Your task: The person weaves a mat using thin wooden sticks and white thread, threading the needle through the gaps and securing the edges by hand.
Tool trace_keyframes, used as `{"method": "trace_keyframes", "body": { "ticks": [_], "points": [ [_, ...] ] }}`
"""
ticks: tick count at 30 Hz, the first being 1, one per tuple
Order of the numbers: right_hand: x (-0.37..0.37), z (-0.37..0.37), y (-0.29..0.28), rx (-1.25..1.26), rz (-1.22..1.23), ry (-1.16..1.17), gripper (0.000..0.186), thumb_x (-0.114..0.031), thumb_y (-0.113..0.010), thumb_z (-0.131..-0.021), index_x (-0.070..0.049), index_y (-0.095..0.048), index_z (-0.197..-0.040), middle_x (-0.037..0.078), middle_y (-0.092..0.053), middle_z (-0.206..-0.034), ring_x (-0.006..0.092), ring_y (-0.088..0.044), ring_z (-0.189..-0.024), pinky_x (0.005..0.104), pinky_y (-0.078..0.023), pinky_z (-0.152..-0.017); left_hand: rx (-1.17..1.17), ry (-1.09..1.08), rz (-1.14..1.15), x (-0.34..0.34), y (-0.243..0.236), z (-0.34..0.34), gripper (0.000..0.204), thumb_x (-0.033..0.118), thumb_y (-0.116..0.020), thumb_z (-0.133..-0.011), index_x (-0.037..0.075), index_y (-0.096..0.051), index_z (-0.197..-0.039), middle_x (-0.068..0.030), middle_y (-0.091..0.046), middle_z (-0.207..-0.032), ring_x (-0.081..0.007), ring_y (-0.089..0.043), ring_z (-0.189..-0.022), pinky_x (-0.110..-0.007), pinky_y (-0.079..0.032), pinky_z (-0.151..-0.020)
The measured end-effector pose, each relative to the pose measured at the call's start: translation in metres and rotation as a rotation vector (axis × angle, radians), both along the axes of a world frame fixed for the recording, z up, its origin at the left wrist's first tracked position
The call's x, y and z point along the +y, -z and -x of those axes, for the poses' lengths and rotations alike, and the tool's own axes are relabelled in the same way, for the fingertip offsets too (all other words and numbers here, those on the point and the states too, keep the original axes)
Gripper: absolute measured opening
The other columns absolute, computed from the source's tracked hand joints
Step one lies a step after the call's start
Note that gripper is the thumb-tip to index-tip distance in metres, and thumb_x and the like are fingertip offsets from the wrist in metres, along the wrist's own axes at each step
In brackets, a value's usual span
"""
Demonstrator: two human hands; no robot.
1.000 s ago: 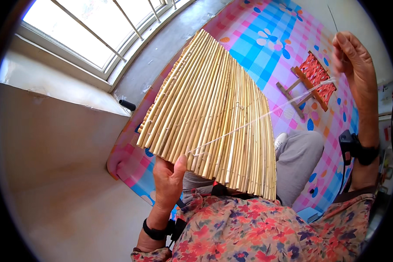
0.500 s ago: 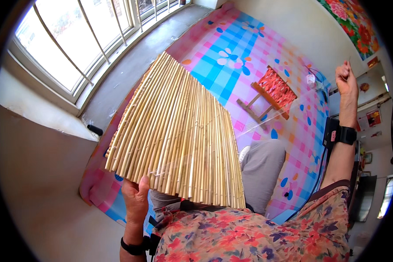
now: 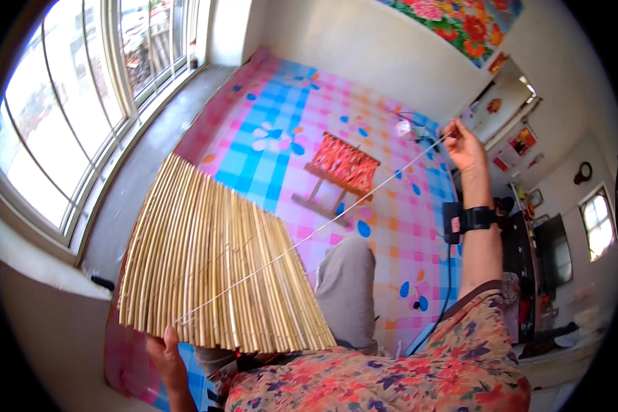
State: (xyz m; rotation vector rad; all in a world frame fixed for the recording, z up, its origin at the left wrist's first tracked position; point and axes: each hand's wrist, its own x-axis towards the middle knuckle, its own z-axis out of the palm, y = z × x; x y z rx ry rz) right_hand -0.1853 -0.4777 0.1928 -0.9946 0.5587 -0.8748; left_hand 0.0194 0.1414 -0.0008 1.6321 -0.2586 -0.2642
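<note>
A panel of pale, straight plant stalks [image 3: 209, 264], laid side by side and stitched together, lies tilted over my lap. My left hand [image 3: 168, 360] grips its near left edge, thumb on top and the other fingers hidden beneath. Out to the right, my raised right hand [image 3: 465, 145] is closed in a pinch on a white thread [image 3: 281, 255]. The thread runs straight from those fingers across the panel to a spot beside my left thumb. Whether a needle is also in the right fingers is too small to tell.
A small wooden folding stool [image 3: 343, 165] with a red patterned seat stands on the checked pink-and-blue sheet [image 3: 271, 103]. A barred window [image 3: 82, 103] and grey sill [image 3: 154, 130] line the left. My bent knee [image 3: 347, 281] is right of the panel. A dark cable [image 3: 449, 275] hangs from my right wrist.
The view has swung, so the scene sits further left. The panel's far end has dropped lower. The thread, faint and blurred before, now shows clearly as a straight line between both hands.
</note>
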Motion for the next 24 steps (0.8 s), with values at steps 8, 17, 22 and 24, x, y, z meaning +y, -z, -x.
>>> {"method": "trace_keyframes", "body": {
  "ticks": [8,17,22,24],
  "points": [
    [-0.02,0.011,0.0,-0.179,-0.138,0.009,0.009,-0.008,-0.058,-0.087,0.001,-0.058,-0.091,0.008,-0.061,-0.083,0.0201,-0.061,-0.08,0.0231,-0.047,-0.053,-0.04,0.006,-0.007,-0.001,-0.007,-0.005,0.036,0.01,-0.049,-0.09,-0.005,-0.043,-0.122,-0.0108,-0.055,-0.114,-0.0174,-0.052,-0.101,-0.03,-0.04,-0.09],
    [0.126,-0.077,-0.019,0.379,0.636,-0.097,0.02,-0.018,-0.054,-0.091,-0.002,-0.059,-0.101,0.0,-0.055,-0.076,0.004,-0.051,-0.064,0.0164,-0.043,-0.052,-0.044,0.033,0.101,-0.027,-0.022,-0.004,0.033,0.01,-0.052,-0.089,-0.004,-0.045,-0.119,-0.0104,-0.058,-0.111,-0.0175,-0.055,-0.101,-0.03,-0.041,-0.089],
    [0.301,-0.171,0.035,0.483,1.195,-0.798,0.011,-0.013,-0.058,-0.086,-0.004,-0.064,-0.089,0.007,-0.06,-0.08,0.0182,-0.056,-0.073,0.0285,-0.046,-0.065,0.038,0.006,0.123,-0.018,-0.028,0.003,0.036,0.009,-0.049,-0.09,-0.004,-0.041,-0.123,-0.0117,-0.056,-0.113,-0.0175,-0.054,-0.102,-0.029,-0.04,-0.09],
    [0.346,-0.184,0.059,0.266,1.292,-0.967,0.009,-0.012,-0.06,-0.083,-0.006,-0.062,-0.088,0.01,-0.055,-0.076,0.025,-0.057,-0.073,0.0343,-0.046,-0.064,0.057,0.019,0.119,-0.021,-0.033,0.004,0.036,0.009,-0.049,-0.09,-0.004,-0.04,-0.123,-0.0118,-0.056,-0.113,-0.0176,-0.054,-0.102,-0.029,-0.04,-0.09]
  ]
}}
